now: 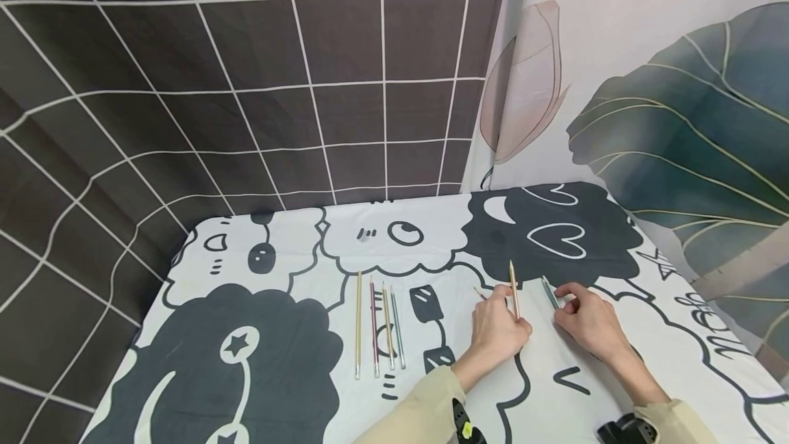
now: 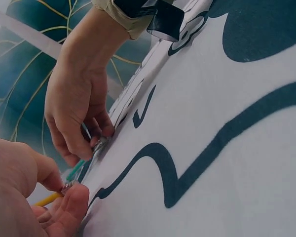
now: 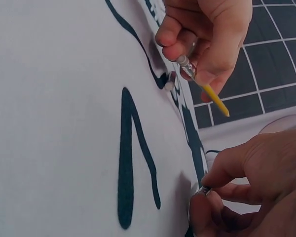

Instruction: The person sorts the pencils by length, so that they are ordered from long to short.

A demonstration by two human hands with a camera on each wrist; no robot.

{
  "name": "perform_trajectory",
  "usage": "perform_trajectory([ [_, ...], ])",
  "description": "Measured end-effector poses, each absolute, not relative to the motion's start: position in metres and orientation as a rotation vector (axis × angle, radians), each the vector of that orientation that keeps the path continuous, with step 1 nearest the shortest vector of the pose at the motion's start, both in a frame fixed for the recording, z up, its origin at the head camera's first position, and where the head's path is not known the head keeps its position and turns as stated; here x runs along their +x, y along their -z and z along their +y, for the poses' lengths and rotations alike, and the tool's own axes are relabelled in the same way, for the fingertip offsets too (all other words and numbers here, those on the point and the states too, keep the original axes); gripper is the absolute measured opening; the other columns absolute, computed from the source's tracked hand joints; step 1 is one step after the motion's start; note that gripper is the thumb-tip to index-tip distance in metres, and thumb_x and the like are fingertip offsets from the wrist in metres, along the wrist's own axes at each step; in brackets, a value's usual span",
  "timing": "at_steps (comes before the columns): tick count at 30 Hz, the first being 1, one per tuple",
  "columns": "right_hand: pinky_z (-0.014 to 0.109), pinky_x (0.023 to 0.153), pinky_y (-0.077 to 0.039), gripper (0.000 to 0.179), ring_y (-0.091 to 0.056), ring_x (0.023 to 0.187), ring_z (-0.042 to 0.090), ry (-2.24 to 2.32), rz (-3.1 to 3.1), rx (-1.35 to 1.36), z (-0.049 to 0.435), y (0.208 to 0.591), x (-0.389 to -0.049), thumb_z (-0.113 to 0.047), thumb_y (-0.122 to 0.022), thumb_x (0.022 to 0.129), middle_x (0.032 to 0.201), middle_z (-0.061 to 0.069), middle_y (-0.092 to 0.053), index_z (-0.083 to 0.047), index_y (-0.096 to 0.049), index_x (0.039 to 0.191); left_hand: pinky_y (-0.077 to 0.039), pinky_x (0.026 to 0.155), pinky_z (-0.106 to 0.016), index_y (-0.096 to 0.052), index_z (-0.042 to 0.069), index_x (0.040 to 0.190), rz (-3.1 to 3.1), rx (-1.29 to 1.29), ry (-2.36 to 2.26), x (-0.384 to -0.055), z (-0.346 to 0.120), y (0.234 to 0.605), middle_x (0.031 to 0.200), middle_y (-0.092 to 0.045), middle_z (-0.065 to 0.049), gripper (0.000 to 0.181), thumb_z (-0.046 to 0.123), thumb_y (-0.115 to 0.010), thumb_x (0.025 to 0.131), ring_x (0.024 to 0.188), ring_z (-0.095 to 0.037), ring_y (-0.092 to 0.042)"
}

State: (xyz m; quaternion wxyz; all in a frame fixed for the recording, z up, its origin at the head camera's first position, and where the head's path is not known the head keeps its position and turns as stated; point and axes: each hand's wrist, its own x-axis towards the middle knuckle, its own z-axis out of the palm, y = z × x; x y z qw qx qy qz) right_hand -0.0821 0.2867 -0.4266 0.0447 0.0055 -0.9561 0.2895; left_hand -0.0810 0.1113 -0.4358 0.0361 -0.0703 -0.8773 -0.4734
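Observation:
My left hand (image 1: 498,326) pinches a yellow pencil (image 1: 514,286) near its metal eraser end, point away from me and lifted off the cloth in the right wrist view. Just beyond that hand, a thin pencil's tip (image 1: 479,293) shows; the hand covers most of the rest. To the right, my right hand (image 1: 588,321) holds a teal pencil (image 1: 549,292) between thumb and fingers, low at the cloth. Its green shaft (image 2: 75,169) appears in the left wrist view. Left of both hands, a yellow pencil (image 1: 358,326), a red pencil (image 1: 374,327) and others lie roughly parallel, slightly apart.
A white cloth with black cartoon drawings (image 1: 555,355) covers the table. Behind it hangs a dark curtain with a white grid (image 1: 345,115). A leaf-patterned curtain (image 1: 678,122) hangs at the right.

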Motion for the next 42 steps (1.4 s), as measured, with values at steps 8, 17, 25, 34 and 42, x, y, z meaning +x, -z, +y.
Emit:
perform_trajectory([
  [8,0.028,0.051,-0.038,0.029,-0.051,0.057,0.017,-0.967,-2.888,0.059,0.283,0.424,-0.081,0.002,-0.064,0.08,0.069,0.001,-0.056,0.006,-0.06,0.107,-0.036,0.051,-0.019,-0.068,0.01,0.111,-2.685,-0.236,1.443,-0.078,0.1,0.434,0.052,-0.051,0.015,0.046,0.002,-0.075,0.067,0.055,-0.005,-0.049],
  [17,0.027,0.05,-0.041,0.03,-0.056,0.052,0.016,-1.067,-2.88,0.032,0.276,0.422,-0.081,0.002,-0.063,0.081,0.069,0.001,-0.059,0.006,-0.058,0.11,-0.038,0.051,-0.016,-0.068,0.008,0.108,-2.649,-0.234,1.508,-0.076,0.083,0.43,0.058,-0.054,0.016,0.042,0.0,-0.075,0.067,0.052,0.003,-0.047],
  [25,0.027,0.048,-0.045,0.032,-0.059,0.053,0.018,-1.195,-2.886,-0.002,0.269,0.419,-0.08,0.001,-0.061,0.082,0.072,0.004,-0.058,0.006,-0.055,0.113,-0.04,0.05,-0.017,-0.067,0.005,0.112,-2.654,-0.235,1.59,-0.073,0.067,0.429,0.056,-0.057,0.013,0.045,-0.002,-0.072,0.068,0.047,0.003,-0.048],
  [34,0.028,0.048,-0.048,0.032,-0.06,0.054,0.019,-1.247,-2.879,0.0,0.261,0.417,-0.078,0.001,-0.059,0.082,0.073,0.006,-0.056,0.005,-0.055,0.113,-0.042,0.052,-0.018,-0.065,-0.002,0.117,-2.634,-0.276,1.562,-0.07,0.051,0.429,0.059,-0.06,0.01,0.047,-0.003,-0.071,0.07,0.051,0.002,-0.051],
  [42,0.028,0.049,-0.049,0.032,-0.06,0.053,0.019,-1.299,-2.856,0.041,0.258,0.415,-0.077,0.004,-0.06,0.082,0.073,0.005,-0.056,0.005,-0.055,0.113,-0.043,0.052,-0.018,-0.063,-0.005,0.117,-2.626,-0.29,1.513,-0.069,0.041,0.431,0.059,-0.062,0.009,0.047,-0.003,-0.071,0.07,0.051,0.001,-0.052],
])
